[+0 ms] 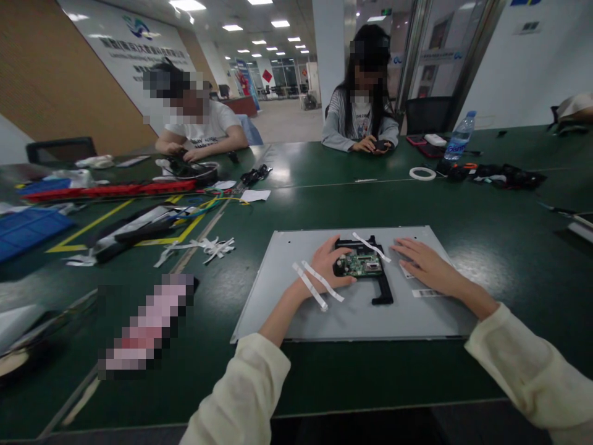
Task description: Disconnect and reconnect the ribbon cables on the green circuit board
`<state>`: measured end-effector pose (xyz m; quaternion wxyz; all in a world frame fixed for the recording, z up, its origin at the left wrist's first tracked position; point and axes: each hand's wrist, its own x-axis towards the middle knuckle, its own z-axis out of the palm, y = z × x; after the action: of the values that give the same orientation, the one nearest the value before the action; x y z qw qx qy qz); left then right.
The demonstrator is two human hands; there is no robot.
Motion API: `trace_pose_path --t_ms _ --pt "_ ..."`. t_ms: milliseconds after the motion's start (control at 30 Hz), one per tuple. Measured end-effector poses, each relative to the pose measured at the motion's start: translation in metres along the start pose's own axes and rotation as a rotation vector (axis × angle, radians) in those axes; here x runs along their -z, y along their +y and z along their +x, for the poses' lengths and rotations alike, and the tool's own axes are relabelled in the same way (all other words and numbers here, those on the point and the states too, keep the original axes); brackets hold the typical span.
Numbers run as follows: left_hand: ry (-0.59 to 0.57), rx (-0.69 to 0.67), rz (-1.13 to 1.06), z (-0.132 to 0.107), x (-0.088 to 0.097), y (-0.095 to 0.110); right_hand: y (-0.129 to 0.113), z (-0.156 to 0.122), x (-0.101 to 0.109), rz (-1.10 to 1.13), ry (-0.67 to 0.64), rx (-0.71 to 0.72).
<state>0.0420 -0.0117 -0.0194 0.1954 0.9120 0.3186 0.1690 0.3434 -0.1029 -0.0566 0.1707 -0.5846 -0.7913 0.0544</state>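
A flat grey metal panel [273, 309] lies on the table before me. On it rests a black plastic bracket [382, 290] with a green circuit board [364, 264]. My left hand [324, 266] grips the board's left side between thumb and fingers. Two narrow white strips [311, 288] lie across the back of that hand and wrist. Another white strip [372, 247] crosses the bracket's top right part. To the right of the bracket, my right hand [426, 266] is spread flat over the panel with nothing in it. White labels [428, 293] show beside and below its palm.
A pile of white strips [215, 248] and a blurred pink phone-like object [148, 324] lie left of the panel. A tape roll [422, 174] and a water bottle [461, 136] are at the back right. Two people sit across the table. Blue trays [32, 232] stand far left.
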Motion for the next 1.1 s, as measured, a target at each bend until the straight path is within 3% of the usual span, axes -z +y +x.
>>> trace_pose_path --t_ms 467,800,933,1100 --pt "-0.063 0.044 -0.025 0.000 0.010 0.001 -0.001 0.002 0.001 0.027 0.012 0.009" --pt "-0.010 0.052 -0.023 0.000 0.014 0.013 -0.005 0.001 0.005 0.036 0.024 -0.009" --pt "0.012 0.015 -0.009 0.000 0.015 0.020 -0.006 0.002 0.005 0.043 0.024 -0.014" --pt "-0.010 -0.076 -0.021 0.002 0.009 0.015 -0.008 0.002 0.008 0.069 0.033 -0.031"
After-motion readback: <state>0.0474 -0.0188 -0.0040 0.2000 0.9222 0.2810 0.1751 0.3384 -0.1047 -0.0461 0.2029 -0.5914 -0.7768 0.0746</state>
